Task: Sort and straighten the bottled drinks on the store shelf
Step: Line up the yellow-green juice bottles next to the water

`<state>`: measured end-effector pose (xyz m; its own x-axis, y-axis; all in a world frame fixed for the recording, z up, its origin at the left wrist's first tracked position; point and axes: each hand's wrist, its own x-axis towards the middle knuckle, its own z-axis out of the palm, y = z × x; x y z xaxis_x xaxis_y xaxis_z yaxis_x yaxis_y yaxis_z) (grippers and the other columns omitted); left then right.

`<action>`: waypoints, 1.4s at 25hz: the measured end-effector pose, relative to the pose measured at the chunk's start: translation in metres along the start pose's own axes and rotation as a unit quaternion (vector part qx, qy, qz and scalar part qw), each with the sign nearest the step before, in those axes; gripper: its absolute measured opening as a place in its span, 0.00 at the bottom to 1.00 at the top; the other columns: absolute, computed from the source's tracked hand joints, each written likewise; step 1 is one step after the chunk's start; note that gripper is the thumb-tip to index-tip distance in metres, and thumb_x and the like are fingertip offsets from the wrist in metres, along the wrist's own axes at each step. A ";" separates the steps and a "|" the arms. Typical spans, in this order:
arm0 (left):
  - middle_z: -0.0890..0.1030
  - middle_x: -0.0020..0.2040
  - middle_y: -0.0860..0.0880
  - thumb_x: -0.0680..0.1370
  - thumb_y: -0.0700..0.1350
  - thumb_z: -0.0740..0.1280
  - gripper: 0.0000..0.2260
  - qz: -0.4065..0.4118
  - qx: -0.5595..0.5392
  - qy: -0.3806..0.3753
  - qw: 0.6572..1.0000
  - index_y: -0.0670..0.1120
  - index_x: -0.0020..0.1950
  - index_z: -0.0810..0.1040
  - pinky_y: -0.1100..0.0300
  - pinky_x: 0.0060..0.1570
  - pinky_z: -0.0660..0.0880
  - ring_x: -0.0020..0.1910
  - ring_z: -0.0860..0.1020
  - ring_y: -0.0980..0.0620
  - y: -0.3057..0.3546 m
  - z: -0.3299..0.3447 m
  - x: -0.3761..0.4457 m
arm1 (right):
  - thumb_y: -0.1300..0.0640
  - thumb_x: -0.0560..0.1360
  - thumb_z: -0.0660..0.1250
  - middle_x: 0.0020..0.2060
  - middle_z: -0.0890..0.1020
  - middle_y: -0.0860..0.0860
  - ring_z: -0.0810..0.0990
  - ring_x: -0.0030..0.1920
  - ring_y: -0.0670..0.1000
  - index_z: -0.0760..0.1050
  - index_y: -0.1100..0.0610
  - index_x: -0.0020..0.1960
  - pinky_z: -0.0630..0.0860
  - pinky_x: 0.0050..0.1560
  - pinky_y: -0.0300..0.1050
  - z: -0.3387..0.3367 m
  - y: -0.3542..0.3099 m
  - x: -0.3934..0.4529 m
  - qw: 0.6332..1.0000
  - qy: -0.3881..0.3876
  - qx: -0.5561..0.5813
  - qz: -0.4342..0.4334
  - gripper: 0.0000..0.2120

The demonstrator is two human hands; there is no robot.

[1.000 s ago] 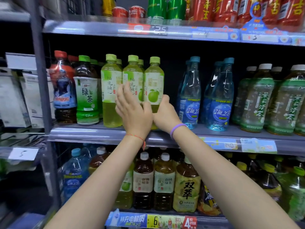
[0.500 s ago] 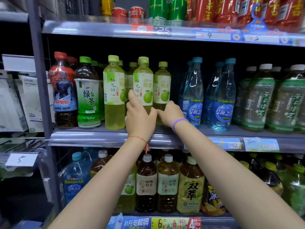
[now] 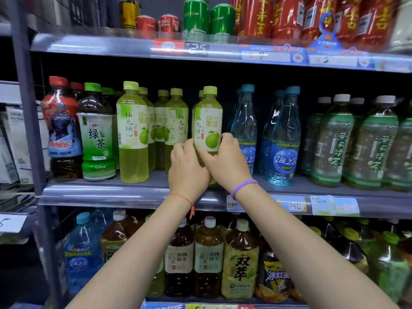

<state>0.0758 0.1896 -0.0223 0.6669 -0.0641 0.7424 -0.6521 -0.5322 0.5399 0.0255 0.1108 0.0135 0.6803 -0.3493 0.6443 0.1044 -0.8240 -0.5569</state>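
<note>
Between both hands [image 3: 207, 166], gripped, pomelo drink bottle [image 3: 207, 121]

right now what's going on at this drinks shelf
A person is straightening bottles on the middle shelf. Both hands grip one yellow-green plastic bottle with a pale pomelo label: the left hand holds its lower left side, the right hand wraps the lower right. It stands upright, just left of the tall blue water bottles. More of the same yellow-green bottles stand further left.
</note>
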 end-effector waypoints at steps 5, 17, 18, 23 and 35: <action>0.68 0.70 0.42 0.76 0.44 0.61 0.26 0.055 -0.073 0.059 0.994 0.40 0.74 0.66 0.48 0.70 0.63 0.69 0.65 0.44 0.001 0.002 -0.004 | 0.49 0.75 0.67 0.54 0.75 0.57 0.78 0.51 0.60 0.66 0.60 0.58 0.77 0.50 0.54 0.001 -0.002 0.011 1.000 -0.028 -0.001 0.010 0.19; 0.69 0.70 0.36 0.76 0.48 0.72 0.34 -0.172 0.014 -0.066 0.983 0.39 0.74 0.58 0.47 0.64 0.69 0.69 0.69 0.36 -0.019 -0.022 0.060 | 0.54 0.75 0.73 0.59 0.77 0.62 0.77 0.59 0.63 0.66 0.63 0.61 0.75 0.55 0.51 0.015 0.000 0.011 0.993 -0.082 -0.065 0.059 0.23; 0.69 0.69 0.36 0.76 0.48 0.71 0.33 -0.165 0.021 -0.069 0.984 0.39 0.74 0.58 0.46 0.63 0.70 0.68 0.70 0.35 -0.020 -0.022 0.061 | 0.54 0.75 0.72 0.60 0.76 0.62 0.76 0.60 0.63 0.66 0.63 0.61 0.74 0.55 0.51 0.017 -0.001 0.008 0.992 -0.081 -0.071 0.063 0.23; 0.67 0.70 0.34 0.79 0.43 0.65 0.35 -0.123 0.030 -0.068 0.990 0.37 0.78 0.47 0.46 0.63 0.70 0.68 0.70 0.35 -0.022 -0.026 0.052 | 0.54 0.77 0.70 0.61 0.75 0.62 0.76 0.61 0.63 0.66 0.63 0.62 0.73 0.57 0.52 0.022 -0.002 0.002 0.991 -0.070 -0.084 0.081 0.21; 0.61 0.76 0.37 0.81 0.45 0.63 0.39 -0.057 -0.055 -0.116 0.990 0.41 0.80 0.39 0.46 0.69 0.67 0.72 0.66 0.39 -0.025 -0.041 0.034 | 0.55 0.75 0.68 0.58 0.68 0.57 0.77 0.47 0.62 0.62 0.59 0.67 0.76 0.48 0.54 0.027 -0.017 -0.013 0.996 0.039 -0.079 0.035 0.25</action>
<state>0.0995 0.2348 0.0056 0.7951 -0.2075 0.5698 -0.5945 -0.4525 0.6647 0.0341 0.1410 0.0001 0.6227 -0.4362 0.6496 -0.0605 -0.8545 -0.5159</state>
